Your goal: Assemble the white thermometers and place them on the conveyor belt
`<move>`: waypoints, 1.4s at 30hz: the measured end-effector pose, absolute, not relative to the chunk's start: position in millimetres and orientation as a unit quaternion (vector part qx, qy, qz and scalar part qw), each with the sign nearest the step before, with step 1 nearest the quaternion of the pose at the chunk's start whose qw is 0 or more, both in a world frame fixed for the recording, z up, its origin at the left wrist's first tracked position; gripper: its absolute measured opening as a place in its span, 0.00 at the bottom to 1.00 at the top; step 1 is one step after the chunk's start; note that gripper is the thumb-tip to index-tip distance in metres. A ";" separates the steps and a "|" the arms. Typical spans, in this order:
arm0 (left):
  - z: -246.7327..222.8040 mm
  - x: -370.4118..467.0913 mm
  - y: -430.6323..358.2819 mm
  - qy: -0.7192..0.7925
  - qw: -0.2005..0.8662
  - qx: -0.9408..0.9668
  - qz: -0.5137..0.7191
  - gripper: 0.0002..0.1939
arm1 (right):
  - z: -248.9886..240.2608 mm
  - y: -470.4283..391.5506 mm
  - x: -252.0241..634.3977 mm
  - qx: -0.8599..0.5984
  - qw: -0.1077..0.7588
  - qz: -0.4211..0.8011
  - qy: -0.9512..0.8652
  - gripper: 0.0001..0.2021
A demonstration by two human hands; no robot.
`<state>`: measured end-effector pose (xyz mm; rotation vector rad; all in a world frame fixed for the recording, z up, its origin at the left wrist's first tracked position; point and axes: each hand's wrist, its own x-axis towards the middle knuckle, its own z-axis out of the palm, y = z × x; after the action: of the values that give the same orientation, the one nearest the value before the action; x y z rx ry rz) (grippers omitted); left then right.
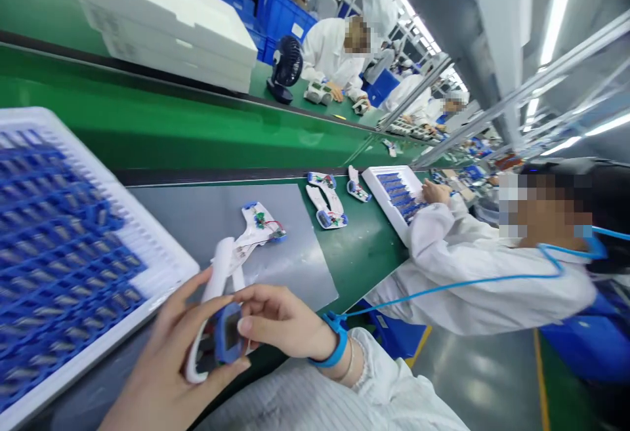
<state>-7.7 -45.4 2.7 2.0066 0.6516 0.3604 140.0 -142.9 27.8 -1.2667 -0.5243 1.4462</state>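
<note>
Head view: both hands, left (162, 365) & right (280, 319), pinch white plastic thermometer shell w/ blue display (219, 332) at grey-mat surface (197, 214) edge, just beside white tray of blue parts (162, 254).

Glossy white plastic housing (216, 300), matt grey mat (290, 247).

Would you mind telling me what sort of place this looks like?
Most likely an electronics assembly line in a factory: a long green conveyor belt, workers in white coats seated along it, and white trays of small blue parts. Both hands hold a white handheld device shell with a blue module.
</note>
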 end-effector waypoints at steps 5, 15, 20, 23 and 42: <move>8.2 -1.5 -47.3 0.247 0.523 0.801 0.154 0.28 | 23.8 -144.5 145.2 -0.495 0.554 0.626 -0.235 0.18; 11.1 6.1 -41.5 0.189 0.567 0.788 0.146 0.33 | 19.3 -141.7 139.0 -0.477 0.542 0.633 -0.280 0.16; 14.1 5.7 -42.0 0.161 0.547 0.806 0.162 0.26 | 20.1 -137.6 133.4 -0.474 0.552 0.630 -0.272 0.16; 15.0 3.9 -40.3 0.144 0.538 0.815 0.157 0.27 | 20.4 -131.9 132.8 -0.452 0.555 0.649 -0.259 0.19; 3.3 -0.2 -30.1 0.147 0.643 0.749 0.067 0.42 | 85.2 -173.0 272.0 -0.762 0.474 0.244 -0.368 0.18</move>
<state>-0.2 -30.1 3.3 1.7054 0.3360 0.1525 272.0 -173.0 85.2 -1.8627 -0.9007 0.5962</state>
